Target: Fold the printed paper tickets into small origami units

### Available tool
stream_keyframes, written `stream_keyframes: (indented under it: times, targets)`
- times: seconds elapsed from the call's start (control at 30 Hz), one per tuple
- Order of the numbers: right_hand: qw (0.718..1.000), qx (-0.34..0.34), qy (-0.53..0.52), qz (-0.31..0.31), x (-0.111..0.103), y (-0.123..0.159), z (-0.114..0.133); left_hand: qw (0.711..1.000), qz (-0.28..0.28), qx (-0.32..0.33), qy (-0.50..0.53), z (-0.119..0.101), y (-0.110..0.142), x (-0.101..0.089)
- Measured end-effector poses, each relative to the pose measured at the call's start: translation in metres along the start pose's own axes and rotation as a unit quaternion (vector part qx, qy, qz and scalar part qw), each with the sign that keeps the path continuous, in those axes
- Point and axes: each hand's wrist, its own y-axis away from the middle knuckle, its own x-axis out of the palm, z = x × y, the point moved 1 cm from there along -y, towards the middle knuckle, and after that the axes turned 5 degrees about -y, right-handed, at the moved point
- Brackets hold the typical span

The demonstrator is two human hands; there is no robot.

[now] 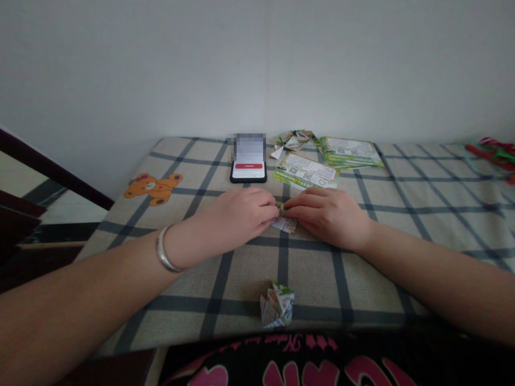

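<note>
Between my hands a small printed piece of paper (pixel 285 224) lies on the checked tablecloth, its upper part covered by my fingers. My left hand (pixel 247 214), below a silver bracelet on the wrist, grips the paper's left side with its fingers bent together. From the other side my right hand (pixel 332 217) pinches the right edge. A bit of green print shows between the fingertips. Nearer to me, by the table's front edge, stands a folded paper shape (pixel 277 304) in white, green and orange.
A phone (pixel 248 174) with a lit screen lies beyond my left hand. Behind my right hand are a printed leaflet (pixel 308 170), a stack of leaflets (pixel 350 151) and more folded paper (pixel 298 140). A bear sticker (pixel 153 188) is at left; red and green things (pixel 494 153) at far right.
</note>
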Motion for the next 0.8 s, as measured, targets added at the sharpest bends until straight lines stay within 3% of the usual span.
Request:
stream_keyframes:
  times: [0.23,0.57,0.8]
  targets:
    - [1.000,-0.003,-0.005,0.003,-0.002,-0.002,0.000,0.997,0.023,0.041,-0.065,-0.002,0.001,-0.007]
    - [0.999,0.009,-0.028,0.023,0.001,-0.003,0.000,0.995,0.027,0.042,-0.091,-0.007,0.001,-0.006]
    - [0.999,-0.030,-0.015,0.020,-0.003,-0.001,-0.004,0.994,0.036,0.051,-0.092,-0.005,0.003,-0.012]
